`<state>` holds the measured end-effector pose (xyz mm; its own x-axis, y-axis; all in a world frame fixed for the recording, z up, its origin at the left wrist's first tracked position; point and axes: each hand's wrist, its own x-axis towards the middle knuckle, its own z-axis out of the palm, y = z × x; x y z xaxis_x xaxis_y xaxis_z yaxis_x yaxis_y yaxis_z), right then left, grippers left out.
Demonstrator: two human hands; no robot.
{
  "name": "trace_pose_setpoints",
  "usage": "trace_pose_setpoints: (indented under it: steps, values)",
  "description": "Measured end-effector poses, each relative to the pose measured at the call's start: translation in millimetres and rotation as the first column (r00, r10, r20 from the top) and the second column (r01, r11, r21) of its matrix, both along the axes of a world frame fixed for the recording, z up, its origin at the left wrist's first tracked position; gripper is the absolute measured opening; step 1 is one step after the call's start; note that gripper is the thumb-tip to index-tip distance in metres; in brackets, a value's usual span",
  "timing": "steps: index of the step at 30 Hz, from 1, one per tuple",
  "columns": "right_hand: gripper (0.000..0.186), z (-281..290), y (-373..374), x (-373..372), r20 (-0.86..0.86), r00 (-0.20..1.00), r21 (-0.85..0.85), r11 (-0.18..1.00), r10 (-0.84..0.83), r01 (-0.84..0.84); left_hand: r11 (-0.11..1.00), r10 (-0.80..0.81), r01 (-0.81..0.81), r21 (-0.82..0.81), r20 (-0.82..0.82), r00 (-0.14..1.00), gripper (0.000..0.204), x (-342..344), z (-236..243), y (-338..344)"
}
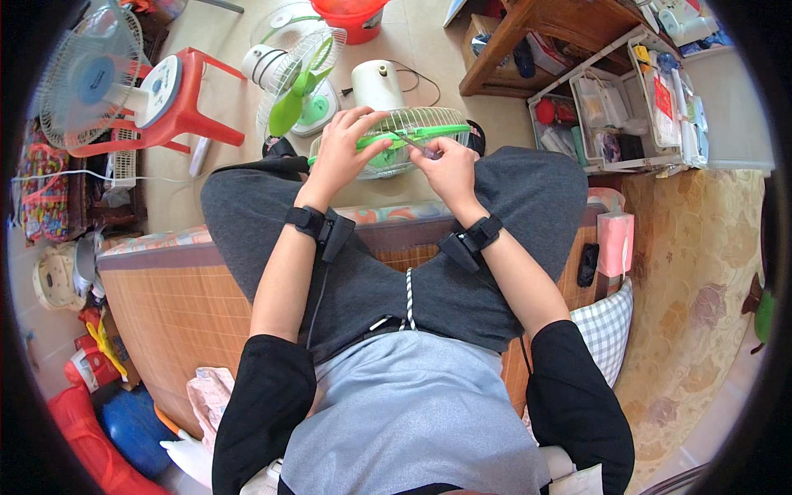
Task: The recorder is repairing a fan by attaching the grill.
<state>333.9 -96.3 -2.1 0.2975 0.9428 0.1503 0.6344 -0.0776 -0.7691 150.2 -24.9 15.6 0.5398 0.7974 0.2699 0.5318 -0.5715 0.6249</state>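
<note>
A round wire fan guard [384,169] with a bright green rim is held up in front of my knees. My left hand [340,153] lies against its left part, fingers stretched out and thumb apart. Between the fingers of my right hand [447,169] is a slim, dark screwdriver-like tool [417,145], its tip pointing left at the green rim. Exactly what the tip touches is too small to tell. Just beyond the guard stands a white fan motor housing [376,85] with a cord on the floor.
Another fan with green blades [289,111] stands on the floor to the left. A red stool [194,103] bears a white-and-blue fan. At the far side is a red bucket [351,21]. Storage baskets [606,111] stand to the right, and a pink tissue pack [615,243] lies beside my seat.
</note>
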Motion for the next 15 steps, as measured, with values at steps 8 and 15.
trace_pose_setpoints:
  steps: [8,15]
  values:
    - [0.03,2.2,3.2,-0.2,-0.027,0.997,-0.085,0.994,-0.072,0.07,1.0,0.0,0.0,0.008,-0.001,1.0,0.041,1.5,-1.0,2.6]
    - [0.034,10.5,18.4,3.3,-0.018,0.994,-0.081,0.991,-0.108,0.106,0.993,0.069,-0.07,0.097,0.008,0.998,0.039,8.3,-7.7,10.0]
